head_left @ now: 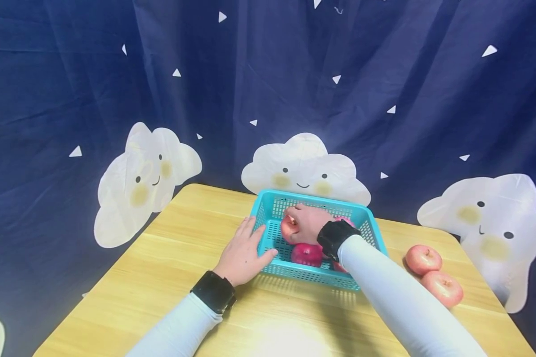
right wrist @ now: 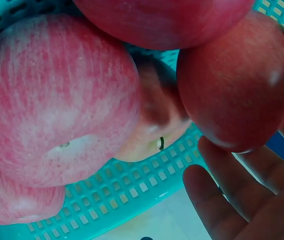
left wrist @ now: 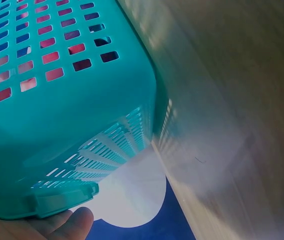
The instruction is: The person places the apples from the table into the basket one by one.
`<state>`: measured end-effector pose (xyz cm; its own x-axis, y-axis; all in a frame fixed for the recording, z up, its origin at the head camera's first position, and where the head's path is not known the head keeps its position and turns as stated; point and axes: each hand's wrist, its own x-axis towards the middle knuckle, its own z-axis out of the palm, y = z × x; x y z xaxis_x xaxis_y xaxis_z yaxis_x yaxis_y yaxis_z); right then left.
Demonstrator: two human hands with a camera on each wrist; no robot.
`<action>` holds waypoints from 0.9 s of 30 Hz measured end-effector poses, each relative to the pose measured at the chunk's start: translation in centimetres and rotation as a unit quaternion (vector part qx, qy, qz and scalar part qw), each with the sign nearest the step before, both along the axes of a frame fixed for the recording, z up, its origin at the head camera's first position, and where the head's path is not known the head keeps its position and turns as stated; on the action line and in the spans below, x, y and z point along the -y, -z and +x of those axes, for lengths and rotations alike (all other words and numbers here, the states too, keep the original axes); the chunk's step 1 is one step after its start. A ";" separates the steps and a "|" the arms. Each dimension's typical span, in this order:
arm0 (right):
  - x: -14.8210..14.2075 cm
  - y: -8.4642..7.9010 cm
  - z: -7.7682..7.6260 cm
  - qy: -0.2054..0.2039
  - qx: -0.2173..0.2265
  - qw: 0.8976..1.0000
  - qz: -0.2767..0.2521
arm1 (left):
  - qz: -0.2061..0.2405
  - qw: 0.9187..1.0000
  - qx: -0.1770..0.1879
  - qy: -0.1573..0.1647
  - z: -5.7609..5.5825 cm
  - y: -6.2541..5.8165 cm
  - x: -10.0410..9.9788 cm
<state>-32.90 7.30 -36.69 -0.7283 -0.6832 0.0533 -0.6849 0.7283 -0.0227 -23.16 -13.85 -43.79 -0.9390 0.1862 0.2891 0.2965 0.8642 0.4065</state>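
Observation:
In the head view, my right hand reaches into a turquoise plastic basket and grips a red apple near its left part. The right wrist view has my fingers round that apple, with a big striped apple and others close beside it. A deep red apple lies in the basket just in front of the hand. My left hand rests at the basket's left rim, fingers extended. In the left wrist view, its fingertips show by the rim.
Two apples, one behind and one in front, lie on the wooden table right of the basket, beside my right sleeve. A dark blue curtain with white clouds hangs behind the table.

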 end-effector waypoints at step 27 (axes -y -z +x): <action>0.2 2.9 -0.5 -0.069 -0.036 0.996 0.032 | 0.004 1.000 0.008 -0.002 0.2 -0.4 -0.1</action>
